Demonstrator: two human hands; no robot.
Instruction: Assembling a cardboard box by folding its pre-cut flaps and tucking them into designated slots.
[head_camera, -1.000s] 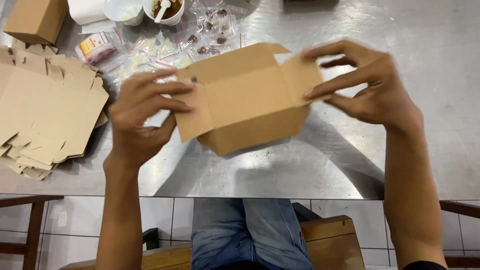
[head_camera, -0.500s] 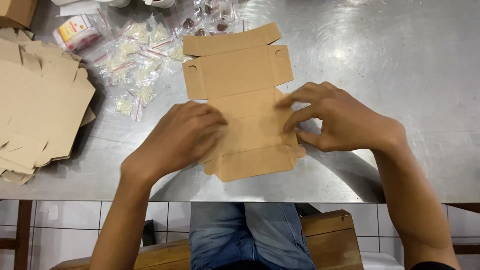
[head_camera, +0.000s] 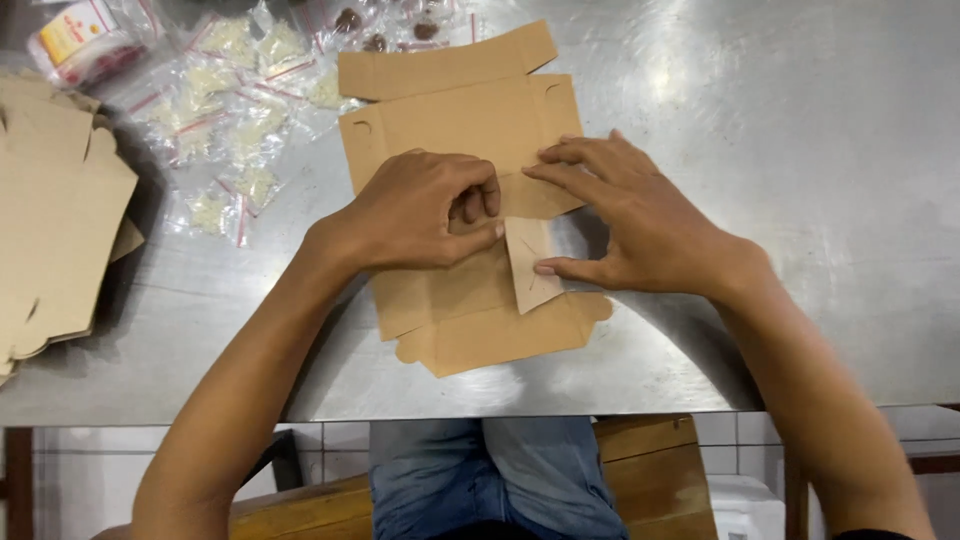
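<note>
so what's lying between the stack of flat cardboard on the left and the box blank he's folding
In the head view, small clear zip bags of pale bits lie on the steel table between the cardboard stack and the box blank.
</note>
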